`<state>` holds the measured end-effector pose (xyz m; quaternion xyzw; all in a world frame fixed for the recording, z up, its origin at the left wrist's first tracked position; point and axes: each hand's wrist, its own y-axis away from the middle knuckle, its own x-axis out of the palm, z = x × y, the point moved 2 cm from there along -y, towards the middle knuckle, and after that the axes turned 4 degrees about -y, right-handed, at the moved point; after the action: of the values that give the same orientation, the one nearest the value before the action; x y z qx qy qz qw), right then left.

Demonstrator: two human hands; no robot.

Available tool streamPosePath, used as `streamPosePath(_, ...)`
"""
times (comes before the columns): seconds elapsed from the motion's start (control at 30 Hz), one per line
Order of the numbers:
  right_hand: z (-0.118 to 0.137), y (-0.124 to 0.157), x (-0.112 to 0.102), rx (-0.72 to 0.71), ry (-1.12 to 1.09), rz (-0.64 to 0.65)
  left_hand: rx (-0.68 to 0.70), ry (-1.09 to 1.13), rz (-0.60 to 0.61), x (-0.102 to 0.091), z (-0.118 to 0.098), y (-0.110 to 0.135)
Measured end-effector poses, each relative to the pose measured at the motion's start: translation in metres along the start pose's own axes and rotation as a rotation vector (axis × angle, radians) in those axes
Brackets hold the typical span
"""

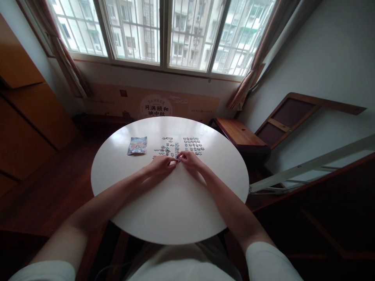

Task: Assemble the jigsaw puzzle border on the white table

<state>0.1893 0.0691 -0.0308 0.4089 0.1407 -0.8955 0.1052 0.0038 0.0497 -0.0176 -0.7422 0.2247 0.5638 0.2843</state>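
Round white tabletop point(170, 210) under the barred window point(164, 31), daylight all over it. Dead centre, my left hand point(160, 164) and right hand point(190, 160) meet fingertip to fingertip, both pinched on a small blue jigsaw piece point(177, 157) at the near edge of the spread; it's too tiny to tell whether that's one piece or two. Just beyond sits a short joined strip of pieces point(177, 148), and by my reckoning that's about all that's assembled. Most is left: a scattered cluster of loose pieces point(163, 149) on the left, tidy rows of loose pieces point(192, 144) on the right. Farther left, the colourful printed picture sheet point(137, 145) lies flat.
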Motion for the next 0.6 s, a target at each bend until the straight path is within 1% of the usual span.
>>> streamPosePath(0.17,0.002,0.001,-0.001,0.014,-0.001,0.009,-0.011,0.005,-0.003,0.002,0.002,0.000)
streamPosePath(0.37,0.002,0.002,0.000,0.040,0.030,-0.019,-0.026,0.027,0.006,0.002,0.001,0.000)
streamPosePath(0.53,0.004,-0.009,-0.001,0.045,-0.037,0.041,-0.028,0.044,0.012,0.000,0.000,0.000)
streamPosePath(0.6,0.008,-0.016,-0.006,0.032,-0.051,0.021,-0.033,0.057,0.019,0.000,0.001,0.000)
